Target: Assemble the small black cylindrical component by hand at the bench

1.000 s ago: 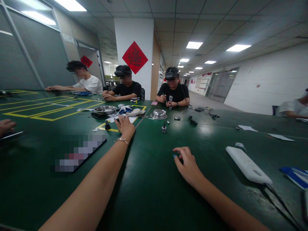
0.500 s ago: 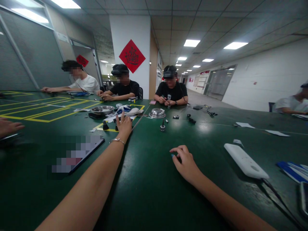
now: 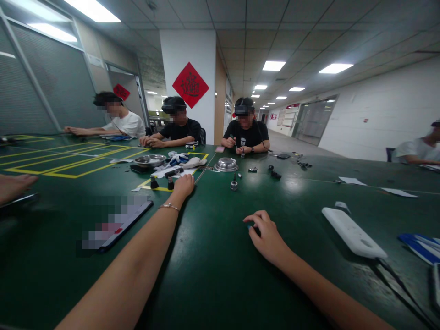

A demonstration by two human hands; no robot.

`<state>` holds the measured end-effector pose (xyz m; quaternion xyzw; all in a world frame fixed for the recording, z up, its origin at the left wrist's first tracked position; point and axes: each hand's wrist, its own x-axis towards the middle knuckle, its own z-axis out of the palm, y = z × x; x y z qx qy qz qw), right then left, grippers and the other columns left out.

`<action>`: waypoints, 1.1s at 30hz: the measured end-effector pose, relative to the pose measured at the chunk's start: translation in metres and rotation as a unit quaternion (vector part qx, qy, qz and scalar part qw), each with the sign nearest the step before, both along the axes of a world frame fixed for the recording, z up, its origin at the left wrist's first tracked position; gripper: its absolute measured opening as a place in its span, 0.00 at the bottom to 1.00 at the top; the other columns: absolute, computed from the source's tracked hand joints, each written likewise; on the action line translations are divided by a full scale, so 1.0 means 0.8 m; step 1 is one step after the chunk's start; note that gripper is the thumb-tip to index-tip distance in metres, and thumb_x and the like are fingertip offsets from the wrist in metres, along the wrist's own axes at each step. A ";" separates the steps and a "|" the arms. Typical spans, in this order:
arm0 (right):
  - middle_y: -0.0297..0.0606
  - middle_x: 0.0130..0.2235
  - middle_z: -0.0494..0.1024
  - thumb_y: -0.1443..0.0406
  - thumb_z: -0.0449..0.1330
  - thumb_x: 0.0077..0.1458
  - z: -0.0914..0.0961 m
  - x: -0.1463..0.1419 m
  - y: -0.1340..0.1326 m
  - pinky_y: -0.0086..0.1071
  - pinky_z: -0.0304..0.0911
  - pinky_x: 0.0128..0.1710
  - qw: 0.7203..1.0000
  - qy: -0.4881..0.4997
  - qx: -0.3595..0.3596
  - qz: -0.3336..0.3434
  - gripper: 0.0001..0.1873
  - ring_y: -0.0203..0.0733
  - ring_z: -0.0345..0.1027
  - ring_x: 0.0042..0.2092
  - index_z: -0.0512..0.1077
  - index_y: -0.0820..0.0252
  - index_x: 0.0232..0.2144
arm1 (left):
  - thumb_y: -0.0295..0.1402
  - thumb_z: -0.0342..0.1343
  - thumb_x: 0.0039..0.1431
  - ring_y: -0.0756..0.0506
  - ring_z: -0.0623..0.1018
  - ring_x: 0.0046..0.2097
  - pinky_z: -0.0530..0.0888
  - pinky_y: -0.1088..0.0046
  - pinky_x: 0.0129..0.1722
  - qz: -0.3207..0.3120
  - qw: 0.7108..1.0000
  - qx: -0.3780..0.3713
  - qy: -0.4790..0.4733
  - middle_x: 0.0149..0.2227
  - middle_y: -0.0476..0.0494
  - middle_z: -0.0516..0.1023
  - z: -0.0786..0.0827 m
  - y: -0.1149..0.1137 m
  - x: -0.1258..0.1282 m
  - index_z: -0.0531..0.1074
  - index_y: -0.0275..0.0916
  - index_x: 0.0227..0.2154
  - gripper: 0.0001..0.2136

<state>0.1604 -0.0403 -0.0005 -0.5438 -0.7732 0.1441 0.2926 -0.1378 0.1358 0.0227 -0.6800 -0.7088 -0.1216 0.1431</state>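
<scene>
My left hand (image 3: 184, 185) reaches far out over the table, its fingers curled down. What those fingers hold, if anything, is hidden behind the hand. Just left of it stand two small black tapered pieces, the nearer one (image 3: 171, 183) and the farther-left one (image 3: 154, 182). A dark cylindrical item (image 3: 174, 173) lies right behind. My right hand (image 3: 264, 233) rests low over the table with bent fingers, thumb apart from them, and nothing visible between. Between and beyond my hands stands a small metal part with an upright dark stem (image 3: 234, 184).
A steel bowl (image 3: 150, 160) and white-and-blue gloves (image 3: 180, 159) sit behind my left hand, beside a domed steel dish (image 3: 226, 164). A phone (image 3: 127, 227) lies left, a white power bank (image 3: 354, 233) with a cable right. Another person's hand (image 3: 15, 187) is at the left edge; co-workers sit opposite.
My left hand has gone from raised, spread fingers to curled ones, lower and slightly right, uncovering the black tapered piece beside it. My right hand has barely moved. The view has tilted up slightly.
</scene>
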 end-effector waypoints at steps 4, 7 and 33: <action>0.40 0.46 0.64 0.66 0.51 0.55 -0.002 0.002 0.002 0.41 0.62 0.45 1.000 0.000 -0.004 0.007 0.14 0.44 0.65 0.45 0.70 0.52 0.43 | 0.33 0.36 0.64 0.36 0.75 0.45 0.69 0.62 0.43 0.005 1.000 -0.010 -0.011 0.42 0.27 0.73 0.002 -0.003 0.001 0.64 0.28 0.45 0.16; 0.40 0.46 0.64 0.66 0.51 0.55 -0.001 0.001 0.001 0.41 0.62 0.45 1.000 -0.002 -0.001 0.010 0.14 0.44 0.65 0.45 0.70 0.52 0.43 | 0.35 0.38 0.63 0.37 0.76 0.43 0.70 0.64 0.39 -0.017 0.999 -0.026 -0.011 0.41 0.30 0.75 0.004 -0.007 0.002 0.63 0.32 0.46 0.15; 0.46 0.52 0.64 0.64 0.50 0.56 0.005 -0.013 -0.007 0.43 0.54 0.51 0.998 -0.057 0.027 -0.015 0.27 0.48 0.58 0.53 0.56 0.58 0.58 | 0.49 0.48 0.56 0.24 0.32 0.63 0.34 0.32 0.53 -0.441 0.890 0.104 0.060 0.64 0.46 0.53 0.003 -0.188 0.131 0.53 0.49 0.60 0.30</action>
